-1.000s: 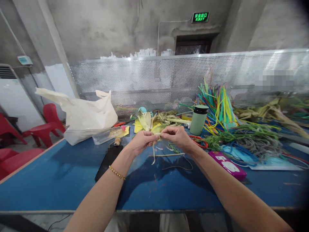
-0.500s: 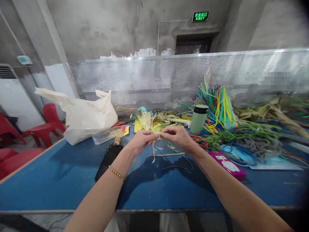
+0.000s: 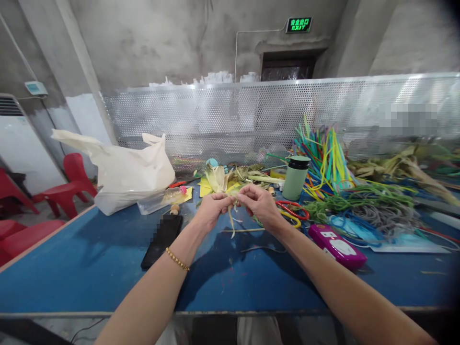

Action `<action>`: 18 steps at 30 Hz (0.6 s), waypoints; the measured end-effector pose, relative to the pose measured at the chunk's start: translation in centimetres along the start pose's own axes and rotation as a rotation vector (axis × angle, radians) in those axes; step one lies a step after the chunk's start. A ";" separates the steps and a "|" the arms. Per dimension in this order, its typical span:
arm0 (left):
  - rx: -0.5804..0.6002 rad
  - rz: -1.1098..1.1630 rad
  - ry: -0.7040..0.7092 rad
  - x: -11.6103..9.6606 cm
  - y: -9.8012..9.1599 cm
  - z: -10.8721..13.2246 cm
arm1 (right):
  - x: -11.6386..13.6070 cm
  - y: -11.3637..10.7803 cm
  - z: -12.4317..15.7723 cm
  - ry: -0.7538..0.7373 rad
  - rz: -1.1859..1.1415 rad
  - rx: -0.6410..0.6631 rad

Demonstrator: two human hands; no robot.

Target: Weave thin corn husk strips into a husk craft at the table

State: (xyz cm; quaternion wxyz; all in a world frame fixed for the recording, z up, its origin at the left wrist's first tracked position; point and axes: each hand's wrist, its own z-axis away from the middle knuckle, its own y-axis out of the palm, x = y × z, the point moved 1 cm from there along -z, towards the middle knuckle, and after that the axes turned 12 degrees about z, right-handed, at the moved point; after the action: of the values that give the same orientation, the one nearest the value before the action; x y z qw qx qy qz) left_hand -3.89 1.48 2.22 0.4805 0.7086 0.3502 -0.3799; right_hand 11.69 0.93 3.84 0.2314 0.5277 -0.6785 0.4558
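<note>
My left hand (image 3: 212, 211) pinches a pale strip of corn husk (image 3: 231, 221), whose loose end dangles below the fingertips over the table. Close beside it, my right hand (image 3: 259, 203) has thumb and forefinger closed on the same husk. The fingertips of both hands nearly meet, and they hide the part between them. Just beyond the hands stand pale corn husk leaves (image 3: 215, 179) on yellow paper (image 3: 205, 187). A thin straight strip (image 3: 247, 230) and a dark thread (image 3: 264, 248) lie beneath the hands.
On the left are a white plastic bag (image 3: 132, 165), a clear bottle (image 3: 163, 199) and a black phone (image 3: 163, 242). On the right are a green tumbler (image 3: 296, 178), a magenta device (image 3: 338, 247), tangled cords (image 3: 377, 211) and colourful strips (image 3: 330, 163). A perforated metal screen (image 3: 215, 112) borders the blue table (image 3: 108, 268).
My left hand has shifted slightly right, and my right hand slightly left. The dangling husk end has swung a little to the right. Both hands keep their pinch.
</note>
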 end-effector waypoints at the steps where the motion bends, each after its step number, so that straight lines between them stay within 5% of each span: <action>1: -0.014 0.000 0.010 0.1 0.0 0.0 | 0.0 0.1 -0.1 -0.012 0.016 -0.039; 4: -0.039 -0.010 0.025 0.3 -0.1 -0.1 | 0.3 0.1 -0.2 0.034 -0.043 -0.120; 9: -0.032 -0.025 0.012 0.3 -0.1 0.0 | 1.1 -0.1 -0.1 0.221 -0.238 -0.026; 13: -0.012 -0.012 0.017 0.0 0.1 0.1 | 1.3 -0.1 -0.1 0.227 -0.256 0.047; 18: -0.021 0.071 -0.035 -0.4 0.4 0.4 | 0.5 0.2 -0.4 0.226 -0.264 -0.013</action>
State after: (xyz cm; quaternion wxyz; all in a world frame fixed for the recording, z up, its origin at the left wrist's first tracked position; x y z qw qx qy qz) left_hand -3.81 0.98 2.60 0.5073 0.7087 0.3202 -0.3713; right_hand 11.30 1.04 4.40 0.3676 0.5559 -0.5759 0.4735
